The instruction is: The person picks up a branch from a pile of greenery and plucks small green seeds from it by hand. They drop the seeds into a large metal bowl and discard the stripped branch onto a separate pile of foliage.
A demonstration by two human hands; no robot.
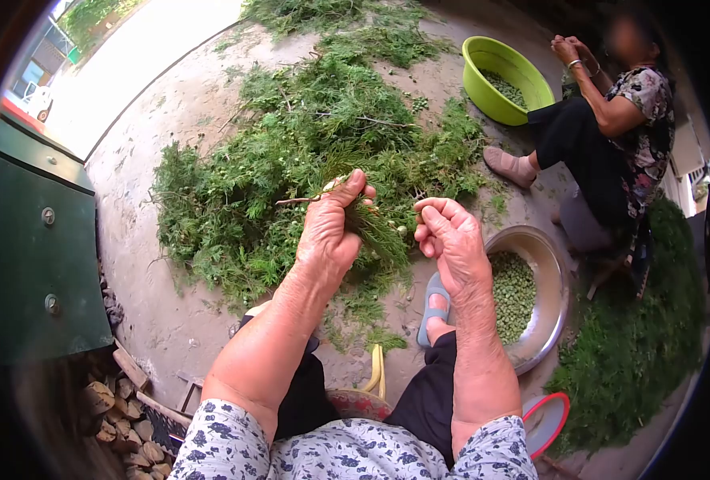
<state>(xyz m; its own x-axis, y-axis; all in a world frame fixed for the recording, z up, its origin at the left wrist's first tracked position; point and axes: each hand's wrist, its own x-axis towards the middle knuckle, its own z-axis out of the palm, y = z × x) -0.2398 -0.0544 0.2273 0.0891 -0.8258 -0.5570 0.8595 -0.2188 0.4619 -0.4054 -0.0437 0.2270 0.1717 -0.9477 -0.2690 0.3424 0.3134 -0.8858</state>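
Note:
My left hand [333,218] is closed round a leafy evergreen sprig [380,232], whose brown stem sticks out to the left and whose green foliage hangs to the right. My right hand [454,240] is just right of the sprig, thumb and fingertips pressed together in a pinch. Whatever is between those fingertips is too small to make out. A big heap of cut evergreen branches [275,160] spreads on the ground beyond both hands. Below and right of my right hand stands a metal basin [559,316] holding many small green cones [513,294].
At the upper right another person [611,120] sits with both hands raised, beside a lime-green tub [473,84] with green cones inside. More branches [635,360] lie at the right. A dark green metal box [39,240] and split firewood [131,424] are at the left.

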